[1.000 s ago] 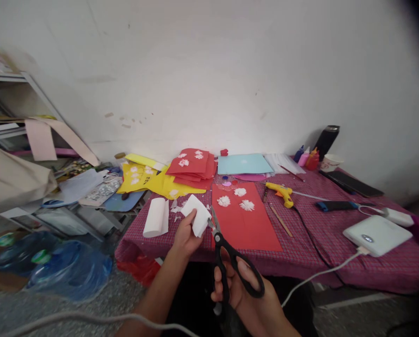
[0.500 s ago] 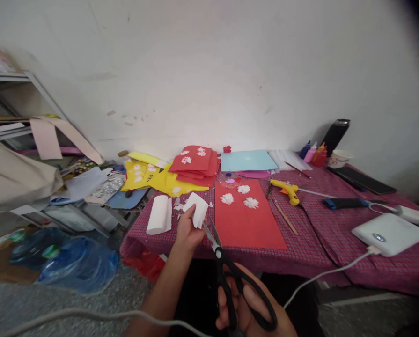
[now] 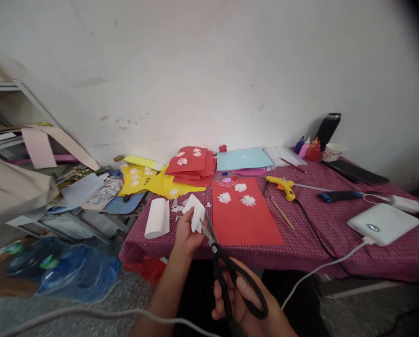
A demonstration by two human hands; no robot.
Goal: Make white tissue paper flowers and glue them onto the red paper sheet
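So the person's left forearm (image 3: 170,285) is bare and runs up from the bottom edge, angled a bit rightward, wrist pretty much in line with it. The left hand (image 3: 190,236) is in a pinch grip, left thumb (image 3: 187,215) on the near side pointing up and to the right, most of the other fingers tucked out of sight. The right hand (image 3: 247,297) sits lower and closer to the body, coming in from the lower right, right thumb (image 3: 243,283) bent over and fingers (image 3: 218,292) curled into a grip. Hands are near each other but not touching, left one farther forward
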